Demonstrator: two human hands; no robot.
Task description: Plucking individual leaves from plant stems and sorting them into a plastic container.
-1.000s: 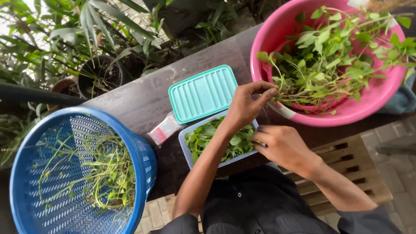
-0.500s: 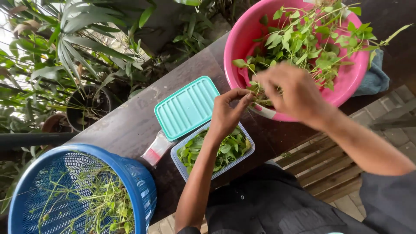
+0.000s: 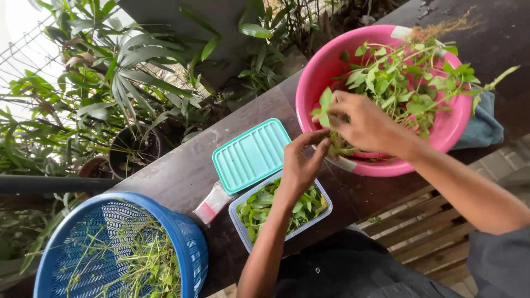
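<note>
My right hand (image 3: 364, 124) reaches into the pink basin (image 3: 309, 94) and grips a leafy green sprig (image 3: 326, 107) among the greens (image 3: 408, 83) piled there. My left hand (image 3: 301, 163) hovers just below it, over the clear box of picked leaves (image 3: 281, 209), with its fingers curled toward the sprig's stem; I cannot tell whether they touch it.
A teal lid (image 3: 251, 154) lies on the dark wooden table (image 3: 176, 176) beside the box. A blue basket (image 3: 190, 248) with bare stems stands at the lower left. A blue cloth (image 3: 483, 127) sits behind the basin. Potted plants (image 3: 132, 149) stand beyond the table edge.
My right hand has moved up from beside the box into the pink basin and taken hold of a sprig. My left hand has stayed near the basin's rim.
</note>
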